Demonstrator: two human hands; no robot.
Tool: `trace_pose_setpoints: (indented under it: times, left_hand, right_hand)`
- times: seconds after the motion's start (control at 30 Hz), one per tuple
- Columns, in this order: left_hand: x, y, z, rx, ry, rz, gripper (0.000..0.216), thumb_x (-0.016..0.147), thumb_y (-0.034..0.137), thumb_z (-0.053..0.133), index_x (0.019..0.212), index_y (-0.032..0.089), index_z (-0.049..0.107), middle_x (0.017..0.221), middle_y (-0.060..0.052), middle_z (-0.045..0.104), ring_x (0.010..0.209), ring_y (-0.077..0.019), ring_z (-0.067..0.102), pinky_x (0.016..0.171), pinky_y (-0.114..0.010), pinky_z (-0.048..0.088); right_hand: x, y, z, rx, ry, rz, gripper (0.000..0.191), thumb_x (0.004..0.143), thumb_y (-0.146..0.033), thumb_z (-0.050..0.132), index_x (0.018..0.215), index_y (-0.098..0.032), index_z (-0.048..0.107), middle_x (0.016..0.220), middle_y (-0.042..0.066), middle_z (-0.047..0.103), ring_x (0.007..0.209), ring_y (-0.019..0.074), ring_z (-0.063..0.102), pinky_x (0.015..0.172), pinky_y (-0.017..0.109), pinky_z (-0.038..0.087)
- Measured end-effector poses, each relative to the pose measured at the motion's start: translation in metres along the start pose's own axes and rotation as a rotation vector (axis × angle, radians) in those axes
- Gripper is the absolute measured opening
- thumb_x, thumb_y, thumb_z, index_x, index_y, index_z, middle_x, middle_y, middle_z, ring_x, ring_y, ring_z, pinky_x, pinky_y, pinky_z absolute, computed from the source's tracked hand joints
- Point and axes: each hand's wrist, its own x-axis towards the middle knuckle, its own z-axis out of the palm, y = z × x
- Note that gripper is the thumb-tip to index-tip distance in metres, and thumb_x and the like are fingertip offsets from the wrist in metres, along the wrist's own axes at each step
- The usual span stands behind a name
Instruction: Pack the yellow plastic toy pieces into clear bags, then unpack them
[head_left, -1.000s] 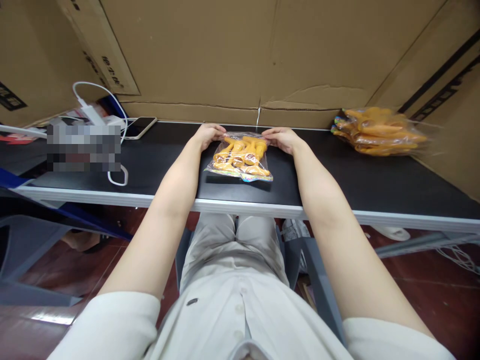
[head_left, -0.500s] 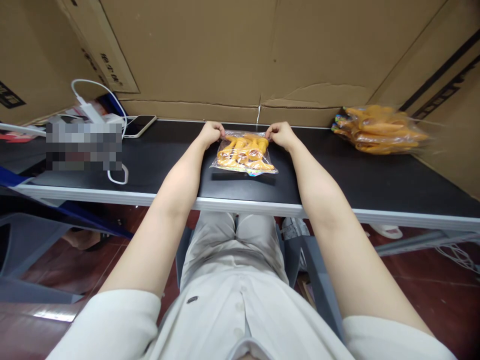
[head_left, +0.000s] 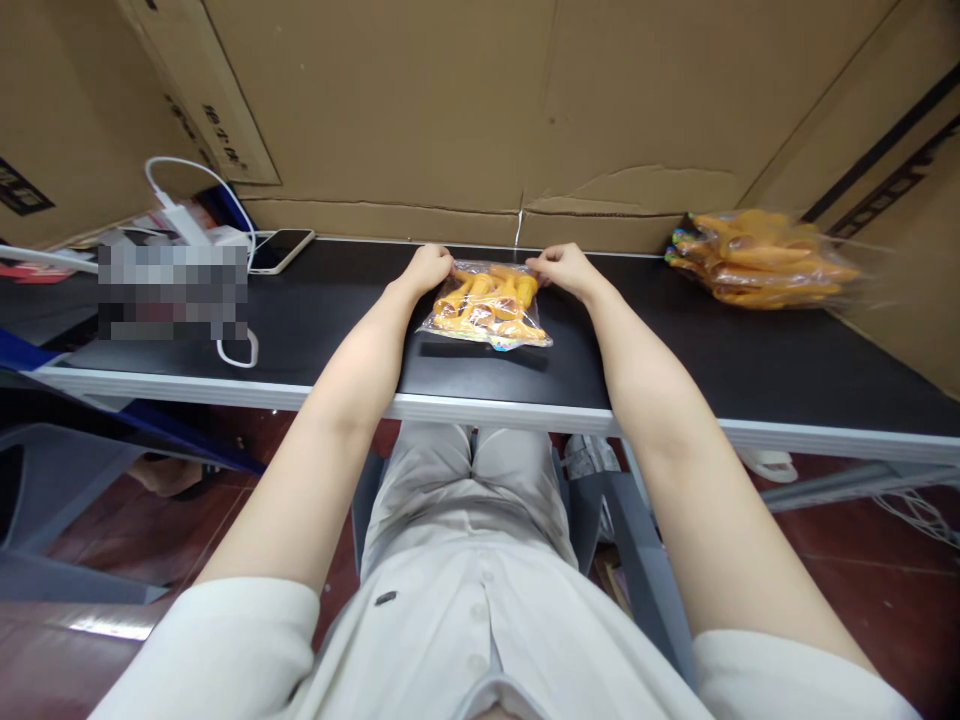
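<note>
A clear plastic bag of orange toys (head_left: 487,310) lies on the black table (head_left: 345,320) in front of me. My left hand (head_left: 427,268) pinches the bag's far left corner with closed fingers. My right hand (head_left: 561,268) pinches its far right corner the same way. Both hands sit at the bag's far top edge, near the cardboard wall.
A pile of similar filled bags (head_left: 757,260) lies at the table's far right. A phone (head_left: 279,250), a white charger with cable (head_left: 191,215) and a blurred-out patch are at the far left. Cardboard sheets (head_left: 480,110) wall the back and right sides.
My hands went from resting on the bag's top edge to pinching its corners, then drew slightly closer together. The bag shifted a little.
</note>
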Motion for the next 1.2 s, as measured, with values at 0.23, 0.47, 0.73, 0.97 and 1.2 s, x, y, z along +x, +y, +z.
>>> trace_pose_setpoints:
  times: [0.23, 0.47, 0.73, 0.97, 1.2]
  left_hand:
    - [-0.007, 0.008, -0.006, -0.032, -0.039, -0.019, 0.021, 0.071, 0.009, 0.071, 0.063, 0.022, 0.058, 0.075, -0.004, 0.067, 0.098, -0.0284, 0.071, 0.103, -0.038, 0.057]
    - [-0.009, 0.020, -0.003, -0.167, 0.010, -0.023, 0.025, 0.065, -0.001, 0.069, 0.079, 0.020, 0.066, 0.087, -0.003, 0.073, 0.102, -0.0267, 0.072, 0.104, -0.037, 0.058]
    - [-0.001, 0.021, 0.003, -0.327, 0.046, 0.112, 0.028, 0.072, -0.003, 0.066, 0.093, 0.015, 0.069, 0.108, -0.007, 0.076, 0.112, -0.0254, 0.072, 0.110, -0.038, 0.057]
    - [0.000, 0.031, 0.010, -0.313, 0.056, 0.231, 0.035, 0.077, -0.002, 0.061, 0.106, 0.014, 0.075, 0.129, -0.009, 0.073, 0.127, -0.0272, 0.072, 0.119, -0.038, 0.054]
    - [0.001, 0.031, 0.013, -0.330, 0.029, 0.221, 0.041, 0.086, 0.001, 0.060, 0.121, 0.015, 0.075, 0.140, -0.010, 0.071, 0.138, -0.0278, 0.067, 0.124, -0.041, 0.050]
  right_hand:
    - [-0.007, -0.006, -0.002, 0.076, -0.029, 0.086, 0.042, 0.076, -0.014, 0.101, 0.078, -0.022, 0.060, 0.062, -0.004, 0.063, 0.059, 0.0113, 0.059, 0.059, 0.022, 0.053]
    - [-0.016, -0.016, -0.016, 0.217, -0.218, 0.236, 0.023, 0.081, -0.008, 0.097, 0.082, -0.016, 0.075, 0.075, 0.004, 0.075, 0.062, 0.0104, 0.066, 0.058, 0.019, 0.057]
    - [-0.026, -0.023, -0.022, 0.406, -0.327, 0.307, 0.021, 0.088, -0.005, 0.091, 0.085, -0.013, 0.072, 0.088, 0.008, 0.079, 0.077, 0.0180, 0.078, 0.104, 0.048, 0.068]
    - [-0.032, -0.029, -0.023, 0.458, -0.420, 0.348, 0.011, 0.094, -0.010, 0.084, 0.103, -0.011, 0.076, 0.096, 0.012, 0.083, 0.082, 0.0209, 0.080, 0.099, 0.047, 0.069]
    - [-0.029, -0.031, -0.018, 0.454, -0.284, 0.265, 0.008, 0.090, -0.007, 0.076, 0.087, -0.014, 0.073, 0.089, 0.009, 0.079, 0.083, 0.0206, 0.078, 0.100, 0.039, 0.066]
